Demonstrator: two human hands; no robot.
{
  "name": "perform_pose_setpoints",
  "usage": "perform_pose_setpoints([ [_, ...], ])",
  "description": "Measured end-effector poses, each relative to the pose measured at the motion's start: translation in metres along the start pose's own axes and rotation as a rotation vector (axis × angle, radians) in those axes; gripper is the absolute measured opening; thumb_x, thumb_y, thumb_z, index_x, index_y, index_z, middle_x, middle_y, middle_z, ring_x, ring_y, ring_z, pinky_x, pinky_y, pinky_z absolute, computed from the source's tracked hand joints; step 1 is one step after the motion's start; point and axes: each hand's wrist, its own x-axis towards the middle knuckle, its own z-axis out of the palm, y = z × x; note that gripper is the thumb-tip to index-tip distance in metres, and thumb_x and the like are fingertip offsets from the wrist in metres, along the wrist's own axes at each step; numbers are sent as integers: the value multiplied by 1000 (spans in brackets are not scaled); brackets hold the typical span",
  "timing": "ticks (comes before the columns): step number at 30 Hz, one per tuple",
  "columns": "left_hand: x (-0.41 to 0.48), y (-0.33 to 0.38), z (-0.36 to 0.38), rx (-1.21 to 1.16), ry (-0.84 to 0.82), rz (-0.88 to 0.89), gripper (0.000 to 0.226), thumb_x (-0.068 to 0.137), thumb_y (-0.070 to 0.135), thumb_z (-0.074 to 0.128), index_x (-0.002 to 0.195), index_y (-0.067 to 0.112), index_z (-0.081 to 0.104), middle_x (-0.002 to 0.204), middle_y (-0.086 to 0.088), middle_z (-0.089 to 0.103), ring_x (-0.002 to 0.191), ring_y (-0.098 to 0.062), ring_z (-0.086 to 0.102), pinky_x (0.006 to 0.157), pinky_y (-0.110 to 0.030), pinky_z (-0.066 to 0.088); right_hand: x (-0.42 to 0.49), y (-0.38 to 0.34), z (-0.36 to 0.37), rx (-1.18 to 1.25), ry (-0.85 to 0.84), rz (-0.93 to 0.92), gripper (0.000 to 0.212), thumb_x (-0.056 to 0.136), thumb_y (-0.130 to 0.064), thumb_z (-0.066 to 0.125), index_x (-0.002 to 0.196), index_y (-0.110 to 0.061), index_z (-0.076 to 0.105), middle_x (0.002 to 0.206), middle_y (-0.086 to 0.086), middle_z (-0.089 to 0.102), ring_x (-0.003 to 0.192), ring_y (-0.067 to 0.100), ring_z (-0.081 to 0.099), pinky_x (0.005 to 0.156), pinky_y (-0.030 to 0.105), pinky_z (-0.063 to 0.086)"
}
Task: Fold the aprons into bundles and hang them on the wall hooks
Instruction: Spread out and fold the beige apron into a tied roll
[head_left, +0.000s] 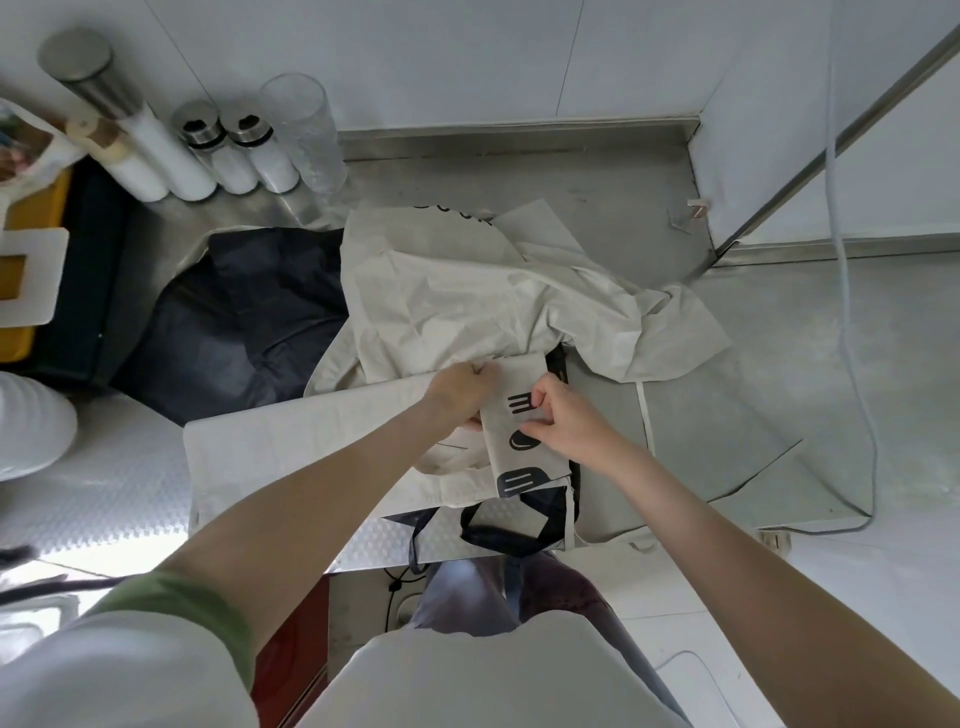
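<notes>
folded apron strip (500, 453) runs lengthwise toward the body between both hands: left hand (460, 395) grips its left edge, right hand (569, 423) pinches its right edge.

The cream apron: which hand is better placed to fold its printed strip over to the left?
Probably the right hand: it pinches the printed strip of the cream apron at its right edge, while the left hand holds the left edge.

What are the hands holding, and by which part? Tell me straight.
The left hand pinches the cream apron at the left edge of its folded printed panel. The right hand pinches the panel's right edge beside the fork print.
</notes>
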Motion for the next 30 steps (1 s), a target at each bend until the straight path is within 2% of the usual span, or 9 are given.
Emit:
perform_pose_setpoints([
  [3,1,-5,-1,470,193,135,36,99,34,37,102,7,61,84,-6,66,75,-24,62,63,-33,49,3,1,4,14,134,45,50,76,-19,77,101,-13,34,99,-1,42,92,16,43,72,27,32],
  [5,-1,-5,-2,568,292,161,32,97,36,43,115,9,51,94,-4,60,82,-25,57,62,-31,37,6,1,5,73,154,100,61,71,-21,82,104,-13,31,108,2,42,99,19,45,75,28,35],
  [9,3,-10,-5,560,275,124,37,96,38,49,114,7,45,92,-4,54,79,-25,54,64,-31,37,9,0,5,151,111,184,52,73,-22,79,105,-9,41,105,3,53,96,20,55,72,31,44],
  [14,5,-12,-7,315,140,148,24,97,31,51,99,8,46,72,-3,60,53,-17,60,44,-19,40,5,-6,-1,346,81,236,30,83,-19,66,104,-3,53,86,4,62,76,14,58,66,27,45],
  [19,-2,-6,-2,578,288,187,31,94,31,52,112,8,39,87,-4,53,76,-24,51,61,-32,38,5,-6,-8,333,185,223,29,82,-15,67,102,-5,48,87,3,57,76,16,56,64,28,43],
  [21,-3,-3,1,614,183,246,11,93,25,49,95,15,46,80,0,53,77,-23,51,60,-31,39,5,-6,-12,305,231,207,27,81,-12,68,99,-6,48,88,3,57,77,17,56,61,26,41],
  [23,-6,0,5,650,77,298,17,93,23,45,76,20,42,71,3,51,74,-21,52,58,-30,37,4,-6,-15,270,266,180,26,81,-11,68,96,-9,47,88,3,56,76,15,54,58,23,39],
  [26,-6,4,8,734,-14,313,20,97,24,41,94,14,58,92,-1,63,91,-23,59,72,-30,42,2,-10,-25,200,285,146,23,85,-9,64,97,-12,45,83,-4,51,71,9,49,54,19,34],
  [30,-6,14,13,277,-168,177,41,99,43,43,117,12,63,119,-3,62,114,-20,54,103,-31,39,-2,-19,-45,169,303,94,17,85,-4,57,90,-14,45,77,-3,47,66,10,44,55,23,34],
])
